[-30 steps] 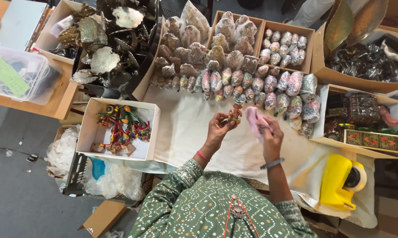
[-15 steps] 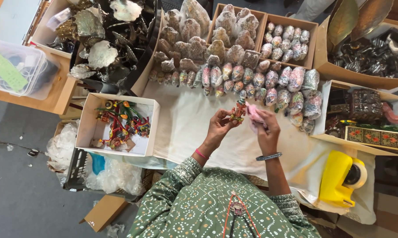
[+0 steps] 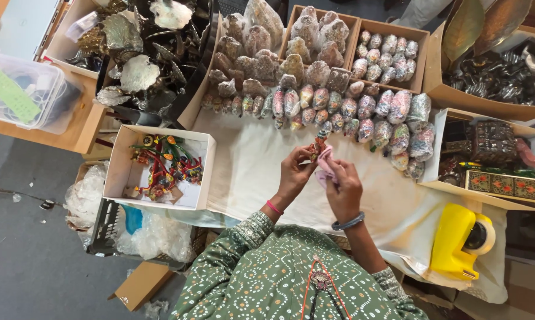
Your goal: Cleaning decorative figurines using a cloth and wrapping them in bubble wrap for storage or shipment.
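- At the far left we see a clear plastic bin (image 3: 18, 89) on a wooden shelf, with bare grey floor (image 3: 24, 237) below it, the widest open ground in view.
- Next comes a white box (image 3: 120, 172) of bright painted trinkets, its right edge just beside the white cloth (image 3: 243, 178); under it sits crumpled plastic wrap (image 3: 155, 234).
- Behind the box, a dark tray holds silvery leaf-shaped pieces (image 3: 138, 72).
- The cloth between the box and the hands lies bare, and this is the roomiest patch of table near us.
- Our left hand (image 3: 294, 172) is raised over the cloth, fingers pinched around a small colourful figurine (image 3: 318, 145), which sits just in front of the row of wrapped figurines (image 3: 338, 109).
- Our right hand (image 3: 343, 186) is closed on a pink cloth (image 3: 326, 166), pressed against the figurine.
- Right of the hands the cloth runs bare again up to a cardboard box (image 3: 451, 186) of dark painted items.
- A yellow tape dispenser (image 3: 457, 240) lies near the cloth's right front edge, well apart from the hands.
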